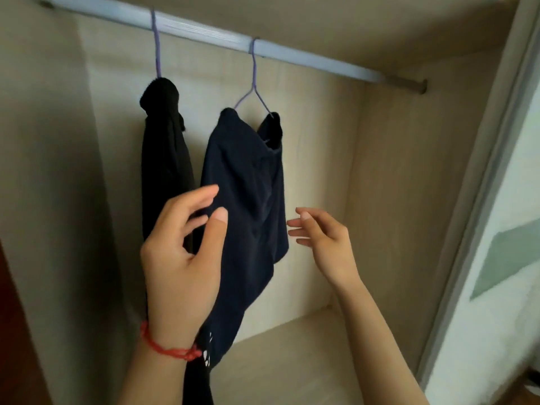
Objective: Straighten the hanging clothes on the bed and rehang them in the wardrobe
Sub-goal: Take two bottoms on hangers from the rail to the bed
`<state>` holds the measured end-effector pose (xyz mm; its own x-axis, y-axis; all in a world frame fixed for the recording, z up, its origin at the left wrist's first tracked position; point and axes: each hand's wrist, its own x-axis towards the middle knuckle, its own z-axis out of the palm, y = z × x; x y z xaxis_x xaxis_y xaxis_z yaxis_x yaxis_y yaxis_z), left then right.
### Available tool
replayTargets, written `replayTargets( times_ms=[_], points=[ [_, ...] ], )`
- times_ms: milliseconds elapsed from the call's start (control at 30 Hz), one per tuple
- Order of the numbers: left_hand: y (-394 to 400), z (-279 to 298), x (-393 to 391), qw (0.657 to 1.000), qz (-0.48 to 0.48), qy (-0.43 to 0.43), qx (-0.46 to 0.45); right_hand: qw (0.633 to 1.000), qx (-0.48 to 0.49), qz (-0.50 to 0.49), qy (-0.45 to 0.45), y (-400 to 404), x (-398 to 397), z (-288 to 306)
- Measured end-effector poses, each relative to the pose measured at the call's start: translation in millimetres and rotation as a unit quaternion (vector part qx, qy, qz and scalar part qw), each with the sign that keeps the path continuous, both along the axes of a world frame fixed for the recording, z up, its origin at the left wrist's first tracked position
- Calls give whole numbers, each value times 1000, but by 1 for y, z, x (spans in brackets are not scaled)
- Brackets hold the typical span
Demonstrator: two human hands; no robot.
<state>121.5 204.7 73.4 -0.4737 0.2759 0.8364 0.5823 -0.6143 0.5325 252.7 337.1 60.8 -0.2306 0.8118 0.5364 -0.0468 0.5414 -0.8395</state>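
Two garments hang from the wardrobe rail (204, 32), each on a purple wire hanger. From my feed, the navy garment (245, 200) hangs under the hanger (253, 80) further right along the rail, its long axis running straight down, its lower end trailing toward the wardrobe floor (292, 361). The black garment (163, 159) hangs just left of it on the other hanger (156, 45), also lengthwise down, bunched at the hook. My left hand (181, 258) sits below the rail in front of the navy cloth, fingers loosely curled with thumb and forefinger apart, gripping nothing; I cannot tell whether it touches the fabric. A red string bracelet (166, 347) circles that wrist. My right hand (324, 241) is spread open just right of the navy garment, clear of it. Beyond it stands the sliding door frame (482, 200).
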Motion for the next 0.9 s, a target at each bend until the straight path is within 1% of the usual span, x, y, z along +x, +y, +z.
replayTargets(
  times_ms=[167,233,333,400,467,533,600,633,700,733,800,900],
  points=[
    [18,51,-10,990,128,47,40,997,21,65,36,48,-11,52],
    [20,68,-15,978,188,76,54,994,38,86,50,60,-20,71],
    [17,92,-22,947,276,136,93,990,46,109,72,72,-40,98],
    [15,108,-31,942,294,140,84,991,53,105,67,80,-56,113],
    [15,127,-44,953,283,94,47,993,60,91,53,84,-72,127],
    [21,145,-59,960,277,38,-14,995,78,62,3,86,-84,139],
    [32,158,-75,950,290,-13,-116,994,82,34,-57,88,-95,149],
    [38,162,-80,944,277,-36,-177,993,78,27,-84,89,-100,153],
    [51,169,-86,933,217,-73,-277,988,74,21,-133,91,-111,159],
    [57,172,-88,926,206,-79,-307,985,74,21,-156,91,-116,162],
    [68,178,-94,909,221,-73,-345,981,66,41,-179,90,-121,168],
    [79,186,-99,891,214,-87,-391,981,47,80,-169,89,-124,173]
  ],
)
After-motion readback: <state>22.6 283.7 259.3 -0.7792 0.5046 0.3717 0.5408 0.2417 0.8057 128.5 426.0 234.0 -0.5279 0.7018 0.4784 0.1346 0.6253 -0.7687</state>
